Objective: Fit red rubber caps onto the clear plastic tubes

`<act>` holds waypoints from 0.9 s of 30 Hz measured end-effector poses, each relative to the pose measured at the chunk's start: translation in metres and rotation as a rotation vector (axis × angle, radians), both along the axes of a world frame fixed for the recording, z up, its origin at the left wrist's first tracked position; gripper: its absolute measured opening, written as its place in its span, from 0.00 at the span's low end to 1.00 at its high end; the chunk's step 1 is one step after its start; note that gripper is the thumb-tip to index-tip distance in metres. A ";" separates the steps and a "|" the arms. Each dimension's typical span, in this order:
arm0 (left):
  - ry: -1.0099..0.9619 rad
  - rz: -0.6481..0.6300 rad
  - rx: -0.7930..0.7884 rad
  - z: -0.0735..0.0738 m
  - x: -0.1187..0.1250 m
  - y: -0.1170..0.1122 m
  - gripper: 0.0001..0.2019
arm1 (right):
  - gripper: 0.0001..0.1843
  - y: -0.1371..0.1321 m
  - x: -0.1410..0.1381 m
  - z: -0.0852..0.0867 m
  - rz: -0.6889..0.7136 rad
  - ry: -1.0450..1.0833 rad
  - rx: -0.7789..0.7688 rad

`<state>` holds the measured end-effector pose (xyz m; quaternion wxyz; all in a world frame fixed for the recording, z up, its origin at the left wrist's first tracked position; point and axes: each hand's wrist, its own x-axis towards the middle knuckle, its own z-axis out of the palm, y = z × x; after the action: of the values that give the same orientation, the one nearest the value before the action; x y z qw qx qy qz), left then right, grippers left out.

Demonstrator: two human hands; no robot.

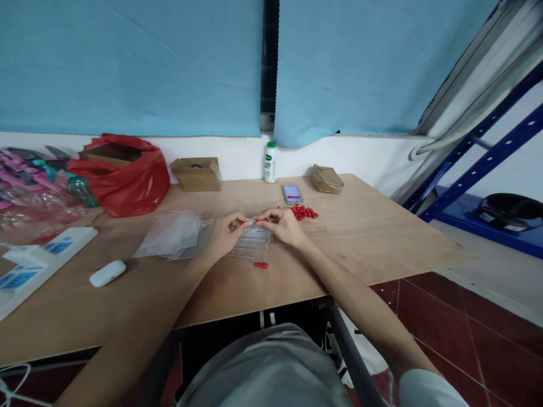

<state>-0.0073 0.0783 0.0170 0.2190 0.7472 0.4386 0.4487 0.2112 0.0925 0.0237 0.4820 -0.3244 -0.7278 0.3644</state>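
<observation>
My left hand (227, 233) pinches a thin clear tube between thumb and fingertips, above the middle of the table. Close beside it, my right hand (282, 225) has its fingertips closed on a small red rubber bulb (262, 220), held at the tube's end; whether the two are joined is too small to tell. Below both hands lies a row of thin clear tubes (248, 249), like dropper tubes. One red-capped dropper (261, 265) lies at the row's near edge. A pile of red bulbs (303, 212) is just beyond my right hand.
Clear plastic bags (169, 234) lie left of my left hand. Farther left are a white earbud case (107, 273), a power strip (46, 265) and a red bag (127, 181). A cardboard box (197, 174), white bottle (270, 164), phone (292, 194) and brown package (326, 178) stand behind.
</observation>
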 end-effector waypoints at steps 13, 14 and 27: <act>0.104 -0.028 0.008 0.006 -0.002 -0.005 0.14 | 0.10 -0.002 0.002 0.001 -0.041 -0.172 0.209; 0.111 -0.028 0.014 0.006 -0.002 -0.005 0.15 | 0.11 -0.002 0.003 0.001 -0.039 -0.168 0.191; 0.156 0.101 0.173 0.006 0.008 -0.005 0.09 | 0.12 0.000 0.011 0.007 -0.006 -0.163 0.076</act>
<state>0.0003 0.0730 0.0235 0.0957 0.7729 0.4511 0.4358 0.2218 0.0926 0.0308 0.4342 -0.3366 -0.7770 0.3075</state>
